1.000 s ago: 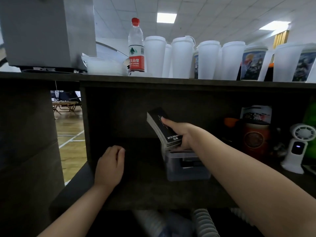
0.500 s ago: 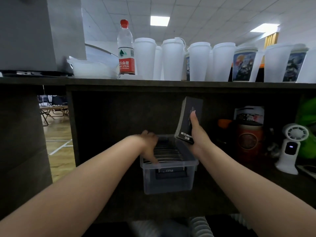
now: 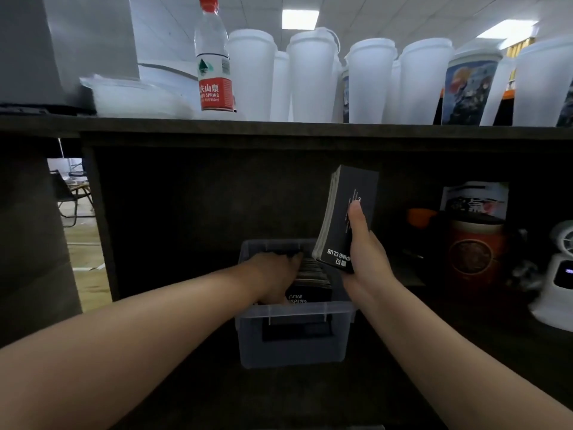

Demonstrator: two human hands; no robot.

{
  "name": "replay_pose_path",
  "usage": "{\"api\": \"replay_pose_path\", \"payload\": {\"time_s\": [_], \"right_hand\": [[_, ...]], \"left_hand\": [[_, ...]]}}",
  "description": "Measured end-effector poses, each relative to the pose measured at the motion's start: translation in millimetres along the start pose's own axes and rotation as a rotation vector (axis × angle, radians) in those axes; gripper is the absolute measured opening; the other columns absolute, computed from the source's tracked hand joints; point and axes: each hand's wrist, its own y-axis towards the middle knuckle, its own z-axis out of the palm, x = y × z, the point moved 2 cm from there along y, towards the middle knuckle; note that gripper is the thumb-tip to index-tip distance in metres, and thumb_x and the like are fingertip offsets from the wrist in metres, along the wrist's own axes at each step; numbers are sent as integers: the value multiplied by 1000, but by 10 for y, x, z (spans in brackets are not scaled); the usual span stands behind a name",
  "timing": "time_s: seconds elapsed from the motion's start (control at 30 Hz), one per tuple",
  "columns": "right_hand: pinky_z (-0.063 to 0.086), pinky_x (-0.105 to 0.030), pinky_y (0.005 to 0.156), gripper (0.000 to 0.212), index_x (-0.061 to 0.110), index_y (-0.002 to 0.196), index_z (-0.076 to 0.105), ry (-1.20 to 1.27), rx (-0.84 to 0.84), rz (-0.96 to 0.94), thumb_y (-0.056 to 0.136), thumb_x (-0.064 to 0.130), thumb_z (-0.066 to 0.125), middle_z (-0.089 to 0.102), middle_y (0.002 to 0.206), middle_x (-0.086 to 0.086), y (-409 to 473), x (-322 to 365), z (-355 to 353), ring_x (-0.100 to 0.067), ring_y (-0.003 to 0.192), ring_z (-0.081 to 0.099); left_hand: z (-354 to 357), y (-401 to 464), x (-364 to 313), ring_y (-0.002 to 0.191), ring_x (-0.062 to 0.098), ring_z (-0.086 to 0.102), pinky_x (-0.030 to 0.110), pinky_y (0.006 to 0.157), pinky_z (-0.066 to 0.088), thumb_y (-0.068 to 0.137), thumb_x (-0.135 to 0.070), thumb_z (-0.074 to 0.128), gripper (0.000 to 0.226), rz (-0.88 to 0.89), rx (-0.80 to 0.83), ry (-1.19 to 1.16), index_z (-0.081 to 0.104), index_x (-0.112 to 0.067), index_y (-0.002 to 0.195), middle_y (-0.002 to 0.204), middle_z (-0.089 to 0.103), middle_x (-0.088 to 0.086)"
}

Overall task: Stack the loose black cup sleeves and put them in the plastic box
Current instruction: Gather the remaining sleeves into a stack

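Two hands at work: right hand (image 3: 364, 259) clamped on upright stack of black cup sleeves (image 3: 347, 217) over plastic box (image 3: 294, 339) at 2 o'clock; left hand (image 3: 276, 271) inside, grip unclear. Best to clear a gap, then lower the stack squarely.

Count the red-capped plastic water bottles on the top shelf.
1: the clear plastic water bottle with red cap and red label stands at the shelf's left, beside the white lidded cups. More may be hidden behind them.
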Motion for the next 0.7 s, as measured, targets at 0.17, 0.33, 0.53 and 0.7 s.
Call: {"api": "replay_pose_path", "payload": {"time_s": [0.17, 0.33, 0.53, 0.7], "right_hand": [[57, -45, 87, 59, 18, 121, 59, 20, -10, 17, 77, 55, 69, 73, 105, -9, -62, 36, 18, -25, 91, 73], [56, -44, 88, 69, 20, 119, 62, -338, 124, 27, 66, 62, 72, 74, 103, -6, -79, 224, -33, -24, 92, 72], [58, -29, 69, 28, 23, 93, 66, -1182, 489, -218, 78, 46, 74, 72, 91, 3, -157, 560, 118, -12, 81, 70], [57, -27, 70, 35, 30, 90, 63, -1655, 719, -241, 71, 56, 76, 67, 91, 8, -138, 587, 367, -6, 79, 65]], "left_hand": [[-25, -40, 17, 128, 29, 46, 42, 103, 43, 81, -60, 64, 97, -2, 46, -20, 16, -17, 153, 150, 37, 9], [-208, -169, 151, 135, 21, 39, 37, 110, 37, 75, -58, 73, 102, -8, 202, -152, 17, -25, 154, 155, 31, 0], [-437, -326, 459, 141, 17, 30, 35, 116, 27, 72, -50, 79, 92, 0, 300, -236, 31, -34, 149, 155, 29, -6], [-453, -291, 535, 114, 8, 52, 20, 93, 40, 70, -34, 85, 70, 14, 238, -334, 53, -29, 131, 118, 56, -14]]}}
